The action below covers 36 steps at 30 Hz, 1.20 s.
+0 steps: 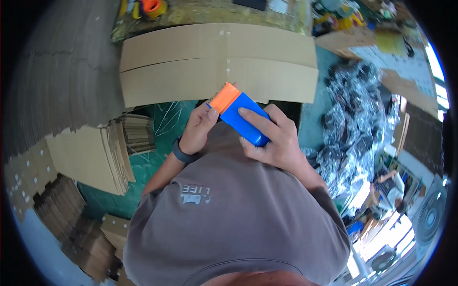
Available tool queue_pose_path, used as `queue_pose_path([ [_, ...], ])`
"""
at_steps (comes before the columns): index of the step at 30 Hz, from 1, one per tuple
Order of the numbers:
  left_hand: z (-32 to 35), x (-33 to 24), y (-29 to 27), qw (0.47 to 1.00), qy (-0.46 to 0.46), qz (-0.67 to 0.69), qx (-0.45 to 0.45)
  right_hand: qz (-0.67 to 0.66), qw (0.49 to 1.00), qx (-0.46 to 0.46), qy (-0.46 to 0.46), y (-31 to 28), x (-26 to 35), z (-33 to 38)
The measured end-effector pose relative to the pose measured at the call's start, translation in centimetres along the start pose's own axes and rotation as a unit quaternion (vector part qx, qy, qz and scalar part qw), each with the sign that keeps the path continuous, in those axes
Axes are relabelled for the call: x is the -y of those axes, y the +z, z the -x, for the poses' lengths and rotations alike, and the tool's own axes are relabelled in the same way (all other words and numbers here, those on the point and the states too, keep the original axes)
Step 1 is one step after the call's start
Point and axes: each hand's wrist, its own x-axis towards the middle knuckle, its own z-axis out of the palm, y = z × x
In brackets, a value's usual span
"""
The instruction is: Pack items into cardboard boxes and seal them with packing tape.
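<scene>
In front of my chest I hold a blue plastic case with an orange end [244, 119]; its exact kind cannot be made out. My left hand [200, 125] grips the orange end, thumb on the near face. Wrapped round the blue body, my right hand [275, 134] has its index finger lying along the top face and its thumb underneath. The case tilts, orange end toward the upper left. Just beyond it lies a wide cardboard sheet or carton [181, 78] with a crease across it. Some of my left fingers are hidden behind the case.
Behind the cardboard stands a worn workbench [200, 21] with an orange tape roll [151, 5]. Stacks of flattened cartons [90, 157] fill the left. Dark items in clear plastic wrap [350, 128] pile up at right. Farther right are another person [389, 188] and a fan [431, 214].
</scene>
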Motion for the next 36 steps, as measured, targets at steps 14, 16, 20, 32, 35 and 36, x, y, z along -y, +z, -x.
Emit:
queue_pose_path([
  [14, 1.2, -2.6, -50.2, 0.835, 0.140, -0.117, -0.519, 0.048, 0.947, 0.258, -0.186, 28.2, -4.6, -30.4],
  [16, 4.1, 1.2, -55.7, 0.776, -0.257, -0.262, -0.513, 0.079, 0.926, 0.329, -0.168, 32.4, -4.9, -31.7],
  [20, -1.3, 1.9, -54.4, 0.657, -0.148, -0.548, -0.496, 0.135, 0.923, 0.347, -0.100, 31.6, -4.8, -32.3],
  [32, -9.7, -0.2, -41.9, 0.531, -0.278, -0.599, -0.532, 0.196, 0.895, 0.393, 0.077, -2.5, -22.3, -18.2],
  [35, -9.7, 2.7, -39.3, 0.481, -0.200, -0.630, -0.576, 0.166, 0.924, 0.344, -0.017, -5.3, -25.7, -15.2],
  [36, -12.3, 3.7, -35.1, 0.443, -0.068, -0.683, -0.577, 0.175, 0.927, 0.327, -0.051, -4.7, -26.1, -15.1],
])
